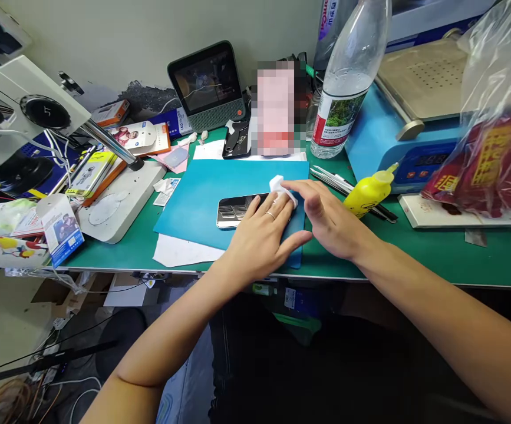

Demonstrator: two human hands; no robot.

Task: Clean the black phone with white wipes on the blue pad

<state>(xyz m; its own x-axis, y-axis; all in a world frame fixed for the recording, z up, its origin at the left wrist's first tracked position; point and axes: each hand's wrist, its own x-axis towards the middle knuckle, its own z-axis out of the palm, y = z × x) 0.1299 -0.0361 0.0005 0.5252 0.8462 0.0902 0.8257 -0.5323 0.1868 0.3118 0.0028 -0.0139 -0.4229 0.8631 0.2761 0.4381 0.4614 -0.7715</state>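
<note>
Blue work mat (202, 194) lying on the green bench top (436, 253), with a dark smartphone (237, 211) resting face up across its middle. The left hand (261, 235) is pressing flat on the phone's right half, fingers spread and extended, gripping nothing but pinning the device to the mat; a ring is showing on one finger. The right hand (326, 215) is lying alongside, fingers nearly straight, its fingertips pinching a small white wipe (282, 188) against the far right end of the phone. The step in hand is judged to be wiping the glass while the other hand is steadying the device. The next move is likely calling for even, light strokes along the screen, with the left hand shifting clear of the area being cleaned so that no part is missed.

The phone is appearing glossy and black, its exposed left half reflecting striped light; its rounded metallic edge is catching a pale highlight. Whether the surface is dry or damp cannot be told.

A yellow squeeze bottle (368, 193) is lying just right of the mat, near a set of tweezers (335, 179), and a clear water bottle (348, 88) is standing behind.
</note>
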